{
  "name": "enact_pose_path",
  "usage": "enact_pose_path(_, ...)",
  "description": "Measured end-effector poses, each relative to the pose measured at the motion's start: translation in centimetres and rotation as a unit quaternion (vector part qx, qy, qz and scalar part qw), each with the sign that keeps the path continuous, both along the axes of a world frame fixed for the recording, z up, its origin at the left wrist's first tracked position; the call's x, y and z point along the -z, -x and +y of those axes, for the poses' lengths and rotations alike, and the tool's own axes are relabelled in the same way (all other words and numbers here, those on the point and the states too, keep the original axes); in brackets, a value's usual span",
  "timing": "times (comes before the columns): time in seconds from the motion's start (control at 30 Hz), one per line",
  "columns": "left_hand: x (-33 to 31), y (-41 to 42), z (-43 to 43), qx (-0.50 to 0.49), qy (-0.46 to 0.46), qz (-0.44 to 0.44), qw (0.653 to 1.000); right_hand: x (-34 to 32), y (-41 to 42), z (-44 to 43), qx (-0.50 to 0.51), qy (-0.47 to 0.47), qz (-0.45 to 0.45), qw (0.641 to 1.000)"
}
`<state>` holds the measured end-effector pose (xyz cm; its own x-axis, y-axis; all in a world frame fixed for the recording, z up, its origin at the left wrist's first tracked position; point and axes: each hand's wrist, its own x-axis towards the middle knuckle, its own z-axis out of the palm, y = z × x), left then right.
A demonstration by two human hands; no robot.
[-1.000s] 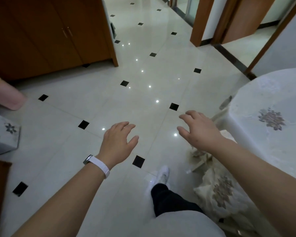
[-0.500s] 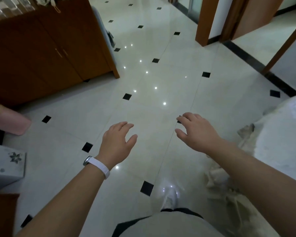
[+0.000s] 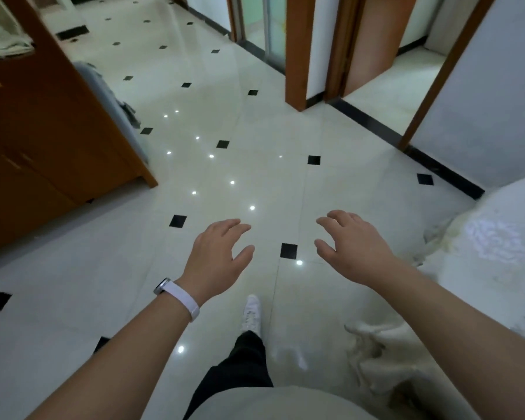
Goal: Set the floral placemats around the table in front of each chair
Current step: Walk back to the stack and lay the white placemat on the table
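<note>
My left hand [image 3: 217,256], with a white band on its wrist, is held out over the tiled floor, fingers relaxed and empty. My right hand [image 3: 353,247] hovers beside it at the same height, also empty with loosely spread fingers. The table under a white embroidered cloth [image 3: 497,256] shows only at the right edge, to the right of my right forearm. No floral placemat is in view.
A brown wooden cabinet [image 3: 49,140] stands at the left with a grey item leaning on its side. Wooden door frames [image 3: 297,53] rise ahead. The glossy white floor [image 3: 255,165] with black inset squares stretches forward. My white shoe [image 3: 251,313] steps below.
The view has swung left and forward: the table has slid to the right edge, the white box and pink object at left have gone, and the doorways have come closer. Both hands stay empty.
</note>
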<state>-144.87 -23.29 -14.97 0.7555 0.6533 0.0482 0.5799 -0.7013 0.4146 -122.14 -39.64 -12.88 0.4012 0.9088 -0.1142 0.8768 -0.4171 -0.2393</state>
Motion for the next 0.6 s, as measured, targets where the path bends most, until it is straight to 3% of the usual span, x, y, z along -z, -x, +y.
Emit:
enact_pose_path(0.43, 0.1, -20.7, 22.0, 0.178, -0.006, -0.025, 0.984, -1.3, -14.4, 14.0, 0.176, 0.010, -0.017, 0.984)
enact_pose_path(0.6, -1.0, -29.9, 24.9, 0.244, -0.009, -0.065, 0.968, -1.8, -19.0, 15.5, 0.240, -0.006, -0.016, 0.971)
